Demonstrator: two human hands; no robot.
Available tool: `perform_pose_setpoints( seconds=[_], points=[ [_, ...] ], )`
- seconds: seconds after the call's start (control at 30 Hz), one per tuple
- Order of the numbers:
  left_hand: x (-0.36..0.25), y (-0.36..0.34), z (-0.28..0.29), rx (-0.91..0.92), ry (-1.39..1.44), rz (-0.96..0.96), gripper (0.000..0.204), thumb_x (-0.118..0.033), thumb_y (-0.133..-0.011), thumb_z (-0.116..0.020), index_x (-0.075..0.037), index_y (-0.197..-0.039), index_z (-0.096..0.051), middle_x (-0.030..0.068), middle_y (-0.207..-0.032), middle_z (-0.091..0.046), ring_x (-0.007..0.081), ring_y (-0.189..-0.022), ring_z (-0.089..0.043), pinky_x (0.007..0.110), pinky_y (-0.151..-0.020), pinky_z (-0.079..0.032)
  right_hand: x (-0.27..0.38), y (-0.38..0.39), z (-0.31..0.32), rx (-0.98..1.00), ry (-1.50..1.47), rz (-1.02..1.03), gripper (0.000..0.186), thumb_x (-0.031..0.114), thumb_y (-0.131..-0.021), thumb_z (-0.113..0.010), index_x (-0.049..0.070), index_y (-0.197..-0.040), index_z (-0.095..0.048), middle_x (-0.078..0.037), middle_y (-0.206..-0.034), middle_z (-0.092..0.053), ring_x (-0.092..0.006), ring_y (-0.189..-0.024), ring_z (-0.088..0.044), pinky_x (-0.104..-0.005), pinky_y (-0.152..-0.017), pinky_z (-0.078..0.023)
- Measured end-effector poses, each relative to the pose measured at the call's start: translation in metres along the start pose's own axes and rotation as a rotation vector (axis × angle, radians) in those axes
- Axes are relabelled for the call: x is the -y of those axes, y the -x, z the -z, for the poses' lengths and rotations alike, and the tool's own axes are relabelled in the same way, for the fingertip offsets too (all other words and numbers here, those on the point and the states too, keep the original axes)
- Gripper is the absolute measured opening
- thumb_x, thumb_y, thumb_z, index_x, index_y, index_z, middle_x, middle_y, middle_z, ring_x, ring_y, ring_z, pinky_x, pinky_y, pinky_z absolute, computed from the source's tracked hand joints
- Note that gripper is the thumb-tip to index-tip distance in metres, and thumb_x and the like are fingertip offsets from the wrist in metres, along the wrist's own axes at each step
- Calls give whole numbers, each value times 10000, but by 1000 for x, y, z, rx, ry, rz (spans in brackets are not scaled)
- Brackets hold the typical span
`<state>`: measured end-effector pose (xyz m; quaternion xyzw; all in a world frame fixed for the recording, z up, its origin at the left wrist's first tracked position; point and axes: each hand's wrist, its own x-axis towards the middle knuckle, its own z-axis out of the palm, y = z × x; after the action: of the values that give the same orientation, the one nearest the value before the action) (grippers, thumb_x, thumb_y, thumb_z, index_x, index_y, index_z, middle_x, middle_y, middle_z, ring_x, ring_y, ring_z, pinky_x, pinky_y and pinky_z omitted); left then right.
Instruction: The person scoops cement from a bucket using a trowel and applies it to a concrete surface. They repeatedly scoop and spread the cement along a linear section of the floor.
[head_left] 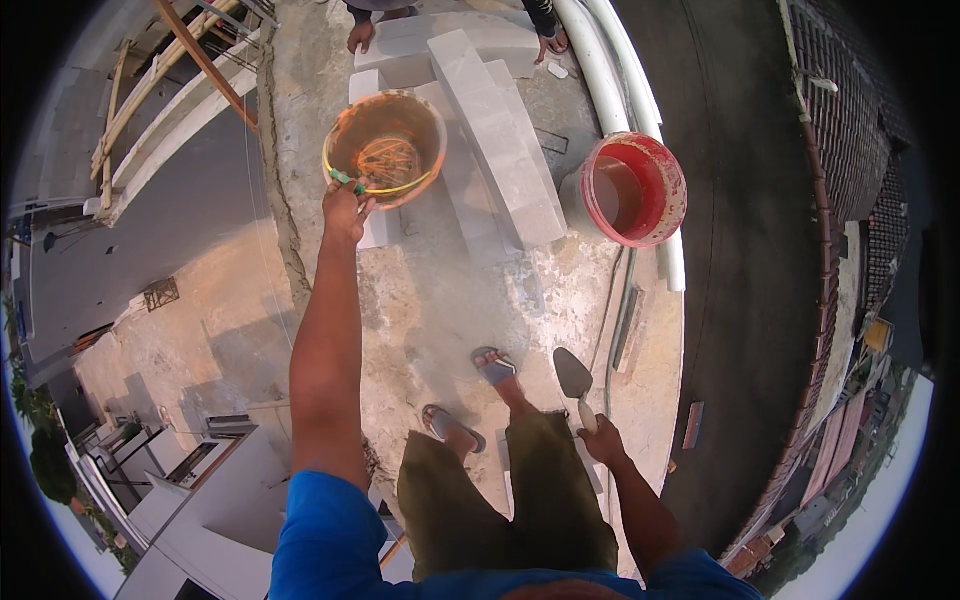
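My left hand (347, 212), arm stretched forward, is closed round the green grip of the yellow handle on an orange bucket (428, 140). Orange smears coat its inside; whether it hangs or rests on the blocks beneath I cannot tell. Down by my right leg, my right hand (602, 440) grips a trowel (573, 373) by its pale handle, the dark blade pointing forward. To the right of the pale blocks (500, 150) stands a red bucket (664, 180) with a splattered rim and brownish liquid inside.
Another person's hands, one left (361, 38) and one right (551, 46), are by a pale slab (430, 35) at the far end. White pipes (603, 90) run along the right edge, beyond which the level drops. The left ledge edge (275, 180) also drops away. My sandalled feet stand on rough concrete (410, 300).
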<state>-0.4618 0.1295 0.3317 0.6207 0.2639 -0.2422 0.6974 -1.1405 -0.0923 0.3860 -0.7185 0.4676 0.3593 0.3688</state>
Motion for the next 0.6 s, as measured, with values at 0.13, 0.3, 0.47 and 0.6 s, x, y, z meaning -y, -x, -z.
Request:
perform_pose_setpoints(
  seconds=[0.13, 0.3, 0.47, 0.6],
  points=[
    [-1, -6, -2, 40, -32, 11, 151, -204, -1138, -550, -134, -1272, -562, 42, -1112, -706, 183, -966, -717, 383, -928, -565, 52, -46, -6, -14, -415, 99, 422, 250, -959, -755, 7, -1259, -582, -182, -1007, -721, -313, -926, -720, -456, -832, -567],
    [-1, -15, 11, 87, 178, -80, 124, -232, -1137, -596, -138, -1212, -568, 2, -932, -603, 165, -804, -619, 383, -896, -546, 160, -62, 17, -124, -795, 110, 229, 165, -999, -709, 59, -1172, -603, -2, -770, -578, -100, -623, -539, -298, -554, -462],
    [-36, 74, 12, 275, 250, -86, 73, -214, -1128, -616, -157, -1157, -580, -58, -827, -480, 68, -667, -413, 286, -675, -401, 192, -94, 49, -431, -941, 127, 332, 122, -997, -641, 63, -1296, -510, -31, -789, -587, -106, -591, -518, -282, -510, -427],
    [-59, 145, 69, 253, 202, -45, 118, -190, -1144, -571, -99, -1213, -600, -57, -795, -443, 45, -617, -363, 242, -606, -352, 216, -148, 113, -566, -872, 75, 357, 139, -974, -639, 30, -1295, -527, -77, -881, -645, -140, -662, -582, -313, -580, -494]
  ],
)
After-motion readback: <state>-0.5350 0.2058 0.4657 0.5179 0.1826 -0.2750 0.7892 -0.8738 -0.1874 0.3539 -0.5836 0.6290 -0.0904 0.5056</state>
